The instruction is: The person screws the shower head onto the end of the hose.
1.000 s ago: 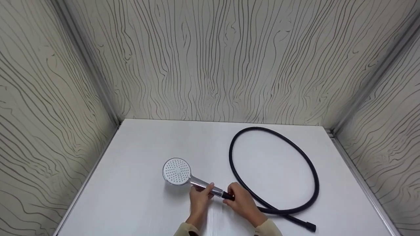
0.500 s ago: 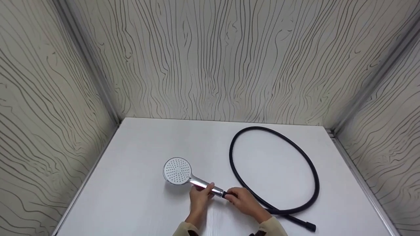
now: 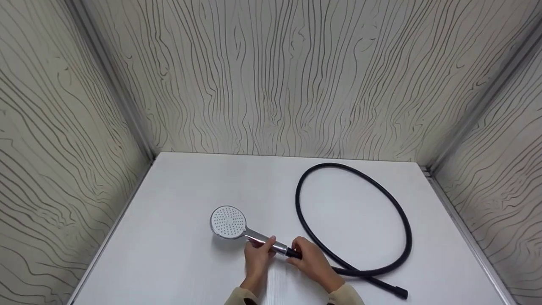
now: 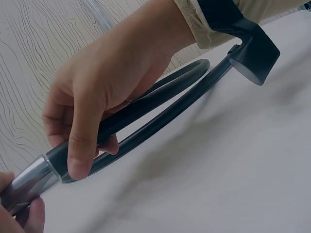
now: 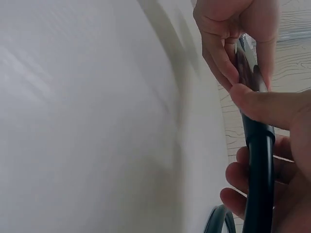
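Observation:
A chrome shower head (image 3: 228, 222) with a round white nozzle face points up and left above the white table. My left hand (image 3: 257, 258) grips its chrome handle (image 3: 279, 247) near the lower end. Against that end sits the black end fitting (image 3: 293, 253) of a shower hose (image 3: 406, 228). My right hand (image 3: 312, 260) pinches this fitting between thumb and fingers, as the left wrist view shows up close. In the right wrist view the right thumb lies along the black fitting (image 5: 257, 128). How far the fitting is threaded on is hidden.
The hose lies in one large loop on the right of the white table (image 3: 178, 203). Its other black end (image 3: 400, 292) rests near the front right. Wood-patterned panels (image 3: 271, 84) enclose the back and both sides.
My right hand slid forward over the fitting half a second ago, then came back to about its earlier grip. My left hand and the shower head stay nearly still.

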A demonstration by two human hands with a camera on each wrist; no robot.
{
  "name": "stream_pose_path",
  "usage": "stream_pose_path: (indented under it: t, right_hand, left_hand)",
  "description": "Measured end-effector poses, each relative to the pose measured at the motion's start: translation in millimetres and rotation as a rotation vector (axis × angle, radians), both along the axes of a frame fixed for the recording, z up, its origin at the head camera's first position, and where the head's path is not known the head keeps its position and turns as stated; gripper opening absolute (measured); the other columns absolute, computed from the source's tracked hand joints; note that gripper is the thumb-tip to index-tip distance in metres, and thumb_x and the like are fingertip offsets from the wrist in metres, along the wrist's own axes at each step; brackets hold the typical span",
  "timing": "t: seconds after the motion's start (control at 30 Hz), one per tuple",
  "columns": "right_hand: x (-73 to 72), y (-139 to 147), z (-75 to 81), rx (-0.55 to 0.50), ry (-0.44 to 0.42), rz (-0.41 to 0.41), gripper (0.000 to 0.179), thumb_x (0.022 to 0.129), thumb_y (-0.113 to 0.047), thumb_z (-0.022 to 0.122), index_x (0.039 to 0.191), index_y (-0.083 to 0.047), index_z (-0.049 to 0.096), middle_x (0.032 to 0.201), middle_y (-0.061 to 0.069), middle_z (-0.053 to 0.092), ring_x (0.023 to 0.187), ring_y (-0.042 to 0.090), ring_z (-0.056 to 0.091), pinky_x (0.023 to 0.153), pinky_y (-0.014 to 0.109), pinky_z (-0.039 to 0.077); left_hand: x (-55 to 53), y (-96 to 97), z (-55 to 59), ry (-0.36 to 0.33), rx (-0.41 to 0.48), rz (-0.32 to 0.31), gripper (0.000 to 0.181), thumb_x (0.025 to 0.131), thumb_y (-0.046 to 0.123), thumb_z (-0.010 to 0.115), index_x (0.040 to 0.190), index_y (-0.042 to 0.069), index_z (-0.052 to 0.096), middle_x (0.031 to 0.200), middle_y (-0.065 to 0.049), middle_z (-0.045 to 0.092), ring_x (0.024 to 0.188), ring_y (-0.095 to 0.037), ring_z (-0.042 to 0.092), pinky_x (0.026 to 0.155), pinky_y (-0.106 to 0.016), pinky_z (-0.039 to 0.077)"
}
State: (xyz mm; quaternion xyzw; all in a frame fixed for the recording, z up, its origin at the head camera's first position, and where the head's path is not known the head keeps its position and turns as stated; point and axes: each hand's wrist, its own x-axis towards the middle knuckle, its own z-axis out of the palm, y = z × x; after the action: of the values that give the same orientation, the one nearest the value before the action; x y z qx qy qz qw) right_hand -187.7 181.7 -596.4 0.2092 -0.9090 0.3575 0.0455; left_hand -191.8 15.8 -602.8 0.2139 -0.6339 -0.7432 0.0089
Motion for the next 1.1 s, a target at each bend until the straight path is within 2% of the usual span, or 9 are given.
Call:
stream_pose_path:
  t: [0.2,0.37,0.43,0.5,0.63,0.73,0.87,1.0,1.1]
  right_hand:
    - [-2.4,-1,0.5,-0.023,0.029,-0.004,0.014,0.085,-0.022,0.073,0.087,-0.011,0.063,0.076,-0.005,0.063,0.067,-0.002,0.047,0.058,0.017,0.043]
    - [-7.5,4,1.7,-0.05,-0.111,0.071,0.022,0.096,-0.029,0.06,0.088,-0.01,0.068,0.072,-0.005,0.062,0.063,-0.004,0.046,0.055,0.016,0.042]
    - [-8.9,5,1.8,-0.06,-0.171,0.082,0.026,0.097,-0.031,0.057,0.09,-0.01,0.069,0.072,-0.006,0.061,0.063,-0.004,0.046,0.055,0.016,0.042]
    - [-8.9,5,1.3,-0.073,-0.183,0.074,0.025,0.096,-0.032,0.06,0.094,-0.008,0.069,0.072,-0.006,0.06,0.063,-0.004,0.046,0.055,0.017,0.041]
    - [-5.4,3,-1.0,-0.069,-0.108,0.015,0.024,0.088,-0.029,0.071,0.097,-0.007,0.064,0.077,-0.004,0.059,0.067,-0.002,0.046,0.057,0.018,0.041]
    - [-3.2,0,-2.7,-0.031,-0.04,-0.023,0.031,0.079,-0.024,0.08,0.095,-0.009,0.058,0.081,-0.004,0.058,0.07,0.0,0.047,0.058,0.018,0.043]
    - [-1.9,-4,-4.2,0.005,0.049,-0.045,0.035,0.073,-0.016,0.084,0.09,-0.011,0.054,0.081,-0.005,0.056,0.07,0.0,0.048,0.059,0.018,0.044]
    - [-1.5,-5,-4.5,0.007,0.128,-0.042,0.03,0.074,-0.013,0.082,0.089,-0.011,0.057,0.081,-0.005,0.059,0.071,0.001,0.049,0.06,0.018,0.046]
    - [-2.1,-2,-4.4,-0.013,0.119,-0.013,0.019,0.081,-0.017,0.077,0.09,-0.01,0.061,0.079,-0.004,0.06,0.07,0.0,0.048,0.059,0.018,0.045]
  left_hand:
    - [-3.0,-0.6,1.8,0.01,0.03,-0.015,0.055,0.087,0.018,0.073,0.121,-0.012,0.043,0.103,-0.02,0.062,0.086,-0.019,0.069,0.08,-0.031,0.06]
    - [-5.1,-1.3,-1.1,0.038,0.094,-0.027,0.054,0.087,0.012,0.072,0.124,-0.013,0.041,0.108,-0.024,0.059,0.092,-0.023,0.069,0.084,-0.036,0.06]
    - [-4.5,-1.1,-1.7,0.042,0.098,-0.024,0.054,0.087,0.012,0.072,0.123,-0.013,0.041,0.108,-0.024,0.059,0.092,-0.022,0.069,0.084,-0.036,0.06]
    - [-3.7,-0.7,-1.5,0.038,0.102,-0.014,0.054,0.086,0.012,0.073,0.122,-0.013,0.041,0.107,-0.024,0.06,0.091,-0.022,0.069,0.084,-0.035,0.06]
    - [-2.4,0.0,-0.5,0.028,0.094,0.008,0.053,0.085,0.011,0.073,0.12,-0.013,0.042,0.104,-0.022,0.06,0.089,-0.021,0.069,0.081,-0.033,0.06]
    - [-2.1,0.2,-0.7,0.027,0.095,0.014,0.051,0.085,0.012,0.074,0.118,-0.012,0.043,0.101,-0.02,0.061,0.086,-0.019,0.069,0.079,-0.032,0.061]
    - [-1.3,0.1,0.1,0.012,0.083,0.003,0.055,0.086,0.016,0.074,0.121,-0.011,0.043,0.103,-0.02,0.061,0.087,-0.019,0.069,0.082,-0.033,0.06]
    - [-0.8,-1.1,1.3,-0.006,0.056,-0.008,0.058,0.086,0.021,0.074,0.124,-0.01,0.042,0.106,-0.021,0.061,0.09,-0.02,0.069,0.083,-0.033,0.06]
    - [-0.6,-0.5,1.5,-0.005,0.057,-0.005,0.058,0.086,0.021,0.074,0.123,-0.01,0.043,0.107,-0.02,0.061,0.09,-0.021,0.069,0.082,-0.033,0.06]
